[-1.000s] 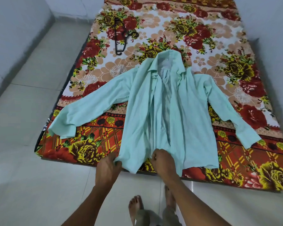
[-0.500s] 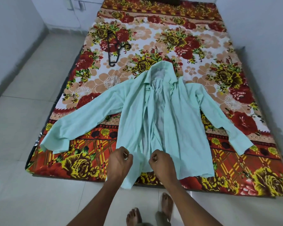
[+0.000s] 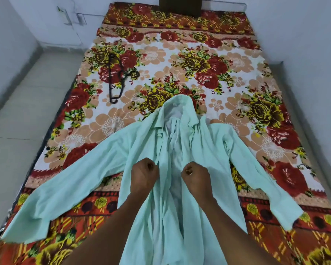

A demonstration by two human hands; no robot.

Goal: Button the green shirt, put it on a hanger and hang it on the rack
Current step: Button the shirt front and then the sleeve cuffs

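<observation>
No readable text anywhere in view

A small white tag (image 3: 174, 104) sits inside the collar of the green shirt (image 3: 208, 150), but whatever is printed on it is too small and blurred to make out; no letters, numbers, brands or signs can be read elsewhere
</observation>
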